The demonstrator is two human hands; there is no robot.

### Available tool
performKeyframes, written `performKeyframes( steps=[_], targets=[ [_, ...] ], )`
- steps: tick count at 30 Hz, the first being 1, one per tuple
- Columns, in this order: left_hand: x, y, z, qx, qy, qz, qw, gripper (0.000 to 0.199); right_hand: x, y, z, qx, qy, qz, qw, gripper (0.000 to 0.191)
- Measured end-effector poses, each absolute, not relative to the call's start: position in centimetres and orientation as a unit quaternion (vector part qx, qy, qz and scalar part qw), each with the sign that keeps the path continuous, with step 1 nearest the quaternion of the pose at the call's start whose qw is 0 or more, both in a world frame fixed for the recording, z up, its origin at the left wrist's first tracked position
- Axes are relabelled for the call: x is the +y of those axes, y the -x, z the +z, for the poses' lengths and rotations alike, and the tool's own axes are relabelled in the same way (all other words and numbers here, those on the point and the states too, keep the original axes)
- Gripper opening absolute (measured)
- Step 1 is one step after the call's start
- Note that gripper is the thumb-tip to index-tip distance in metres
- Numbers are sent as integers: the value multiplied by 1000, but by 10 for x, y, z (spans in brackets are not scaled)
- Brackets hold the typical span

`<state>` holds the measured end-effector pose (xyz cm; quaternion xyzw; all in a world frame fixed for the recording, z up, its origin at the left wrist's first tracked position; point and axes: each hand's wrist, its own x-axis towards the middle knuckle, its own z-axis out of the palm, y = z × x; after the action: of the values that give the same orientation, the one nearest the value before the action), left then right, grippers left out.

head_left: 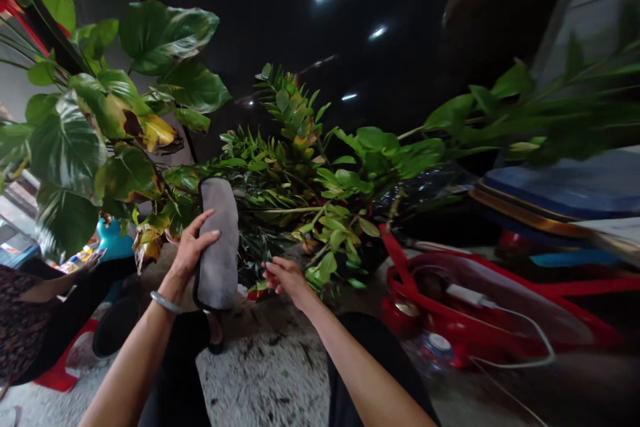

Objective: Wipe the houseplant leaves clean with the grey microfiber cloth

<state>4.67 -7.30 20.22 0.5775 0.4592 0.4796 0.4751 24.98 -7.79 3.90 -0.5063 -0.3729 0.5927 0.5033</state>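
Observation:
My left hand (pixel 193 247) grips the near side of an oblong grey fabric pad (pixel 220 247) with a dark border, its thumb and a finger lying on the grey face. The pad stands almost upright in front of the plants. Apart from it, to the right, my right hand (pixel 287 278) is closed, thumb against fingers, by the dark lower leaves. What it pinches, if anything, is too small to make out. Just beyond both hands are the green leafy plants (pixel 333 213). On the left wrist is a pale bangle (pixel 166 303).
Large broad-leaved foliage (pixel 70 140), partly yellowed, hangs at the left. A red basket (pixel 440 327) holds a white charger (pixel 465 295) with a cable at the right. Blue-edged stacked items (pixel 565 187) lie behind it. Another person (pixel 30 320) sits far left by a red stool (pixel 65 363).

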Motion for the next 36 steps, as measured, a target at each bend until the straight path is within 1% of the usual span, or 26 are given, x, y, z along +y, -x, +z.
performKeyframes(
  steps=[3,5,6,8,11,13,14,16,19,22,25,28,30,33,36],
  targets=[
    [-89,-48,174,474,-587,380,535,72,-77,-252,38,-375,510,590,501,14],
    [-101,-46,169,468,-610,321,554,67,-77,-254,37,-376,515,588,498,13],
    [-106,-44,173,463,-621,311,551,65,-77,-255,37,-376,517,587,496,13],
    [-107,-39,192,453,-635,343,523,64,-77,-255,36,-377,520,586,494,13],
    [-96,-30,223,441,-611,465,464,71,-78,-253,37,-379,521,584,493,15],
    [-85,-26,230,445,-576,519,447,77,-78,-251,37,-380,522,583,493,15],
    [-81,-24,226,455,-560,527,450,80,-79,-250,38,-380,523,582,493,15],
    [-80,-22,208,482,-543,508,464,81,-79,-250,37,-379,527,581,490,15],
    [-91,-18,172,509,-557,433,494,74,-78,-252,36,-379,535,580,484,15],
    [-107,-11,162,504,-576,380,519,67,-78,-255,35,-379,540,578,479,13],
    [-110,-3,186,484,-595,414,490,66,-78,-255,35,-379,542,577,479,12],
    [-98,1,215,470,-579,500,440,71,-78,-252,36,-380,538,577,483,13],
    [-88,2,220,469,-545,547,428,76,-78,-249,36,-378,538,577,486,13],
    [-82,-1,199,496,-505,547,447,79,-78,-248,35,-374,540,574,488,15],
    [-90,-4,164,538,-487,485,488,78,-78,-250,34,-376,541,571,490,17]
  ],
)
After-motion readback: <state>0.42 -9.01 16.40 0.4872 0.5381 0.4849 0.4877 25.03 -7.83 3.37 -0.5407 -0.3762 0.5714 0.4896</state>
